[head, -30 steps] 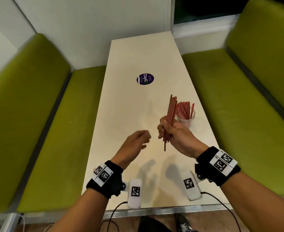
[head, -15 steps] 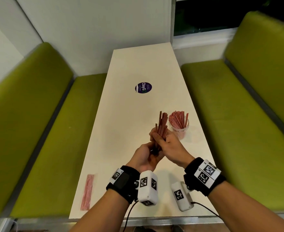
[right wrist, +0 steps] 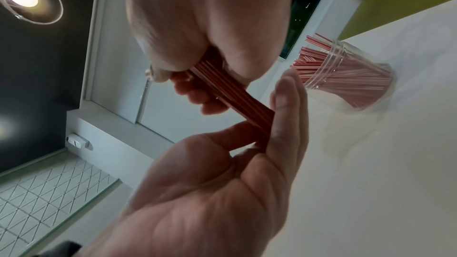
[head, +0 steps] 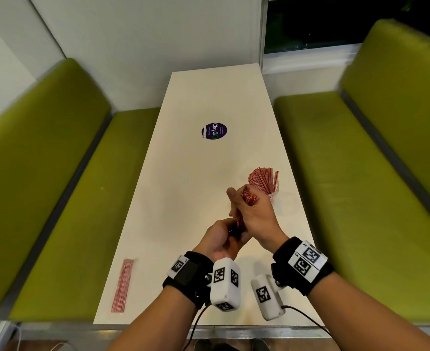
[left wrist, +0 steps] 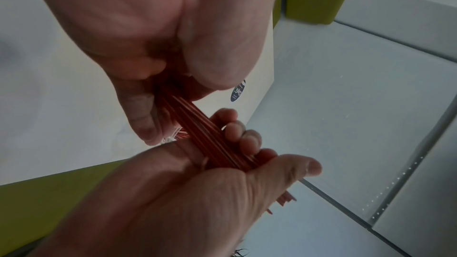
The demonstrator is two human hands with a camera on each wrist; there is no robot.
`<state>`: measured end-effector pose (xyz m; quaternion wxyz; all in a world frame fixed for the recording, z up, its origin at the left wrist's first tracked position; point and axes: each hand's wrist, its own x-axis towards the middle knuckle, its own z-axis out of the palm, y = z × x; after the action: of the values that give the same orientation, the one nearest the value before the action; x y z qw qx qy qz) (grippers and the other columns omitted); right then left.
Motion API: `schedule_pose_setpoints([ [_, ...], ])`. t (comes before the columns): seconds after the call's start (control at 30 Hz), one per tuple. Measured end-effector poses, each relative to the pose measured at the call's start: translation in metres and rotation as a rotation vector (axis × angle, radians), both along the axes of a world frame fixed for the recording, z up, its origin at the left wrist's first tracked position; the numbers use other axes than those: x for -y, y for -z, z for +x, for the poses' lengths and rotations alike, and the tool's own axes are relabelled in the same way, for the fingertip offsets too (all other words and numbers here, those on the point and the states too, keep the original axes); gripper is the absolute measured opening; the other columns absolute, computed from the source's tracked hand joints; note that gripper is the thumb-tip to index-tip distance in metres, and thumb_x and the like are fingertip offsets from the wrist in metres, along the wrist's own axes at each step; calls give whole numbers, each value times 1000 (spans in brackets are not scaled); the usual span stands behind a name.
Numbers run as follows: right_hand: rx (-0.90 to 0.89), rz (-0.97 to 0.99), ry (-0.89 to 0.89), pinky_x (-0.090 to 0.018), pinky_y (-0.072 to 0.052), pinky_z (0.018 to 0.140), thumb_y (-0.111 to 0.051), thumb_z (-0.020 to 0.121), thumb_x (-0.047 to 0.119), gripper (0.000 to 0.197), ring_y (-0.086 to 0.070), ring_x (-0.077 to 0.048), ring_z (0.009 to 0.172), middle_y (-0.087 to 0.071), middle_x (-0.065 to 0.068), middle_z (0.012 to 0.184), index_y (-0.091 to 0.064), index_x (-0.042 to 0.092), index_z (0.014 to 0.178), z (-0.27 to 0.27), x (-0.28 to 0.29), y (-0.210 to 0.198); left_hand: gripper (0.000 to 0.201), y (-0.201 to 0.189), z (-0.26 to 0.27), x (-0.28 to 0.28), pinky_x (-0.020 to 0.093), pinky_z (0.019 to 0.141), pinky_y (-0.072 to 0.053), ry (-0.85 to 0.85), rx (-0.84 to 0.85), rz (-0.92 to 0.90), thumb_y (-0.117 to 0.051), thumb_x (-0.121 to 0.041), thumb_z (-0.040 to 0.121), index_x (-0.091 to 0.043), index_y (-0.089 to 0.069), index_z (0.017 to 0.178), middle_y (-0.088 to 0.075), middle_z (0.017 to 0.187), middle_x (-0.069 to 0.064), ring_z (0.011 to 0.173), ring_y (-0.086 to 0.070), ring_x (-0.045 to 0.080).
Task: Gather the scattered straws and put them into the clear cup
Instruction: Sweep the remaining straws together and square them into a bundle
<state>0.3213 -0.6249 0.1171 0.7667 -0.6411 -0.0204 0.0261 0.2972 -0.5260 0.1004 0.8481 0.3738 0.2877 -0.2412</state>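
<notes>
Progress: prob. past halfway. clear cup [head: 272, 192] already packed w/ red straws; one bundle [head: 246, 198] in hand; another loose batch [head: 122, 285] not yet collected.
Done: cup's straws stand fanned out, tips leaning toward 11 o'clock in head view.
Left: drop held bundle in cup, then fetch loose batch, which lies at approx. 7 o'clock on table [head: 208, 97], near its L edge and well apart from cup.
Cup pos.: approx. 4 o'clock on table, near R edge, just beyond the hands at their 1 o'clock.
Right hand [head: 255, 216]: fingers curled round upper part of bundle, thumb up along its side; firm wrap, not a pinch.
Left hand [head: 220, 243]: closed round bundle's lower end, fingers [left wrist: 245, 136] folded over straws, thumb across; a few ends poke out below palm.
Bundle vs fingers: runs between the two fists, bare stretch visible in wrist views; top ends stick out above R fist, pointing toward cup.
Step (my read): squaring up bundle before tipping it in.
Risk: cup looks crowded, so ends may snag on straws inside.
Other: round purple sticker [head: 213, 130] at 12 o'clock from hands, mid-table.
</notes>
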Motion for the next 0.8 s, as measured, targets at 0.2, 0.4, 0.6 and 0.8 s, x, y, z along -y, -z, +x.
schedule_pose_setpoints([
  [0.2,-73,44,29,-34,-38,54,-75,77,50,48,-37,-20,46,-38,0,46,-42,24,55,3,5,4,26,1,1,10,32,58,-62,-32,-43,33,-39,3,101,2,-59,85,-64,58,10,52,-69,20],
  [0.4,-7,2,-2,-35,-39,62,-70,84,54,63,-38,-25,60,-37,-18,59,-43,-1,70,-1,10,11,25,4,3,18,27,61,-55,-33,-17,36,-38,0,100,-3,-59,87,-57,67,8,59,-59,16],
  [0.6,-96,-1,55,-34,-40,60,-65,86,58,64,-39,-23,49,-39,-7,47,-41,5,58,4,21,15,35,5,6,29,30,55,-58,-76,-49,24,-37,3,95,-5,-54,66,-53,60,8,49,-58,18],
  [0.8,-179,158,-35,-31,-20,50,-42,86,76,69,-22,-15,47,-22,-3,54,-28,15,56,18,34,13,32,3,10,36,38,75,-58,-72,-36,-6,-39,4,93,-1,-61,71,-62,65,12,53,-65,21],
])
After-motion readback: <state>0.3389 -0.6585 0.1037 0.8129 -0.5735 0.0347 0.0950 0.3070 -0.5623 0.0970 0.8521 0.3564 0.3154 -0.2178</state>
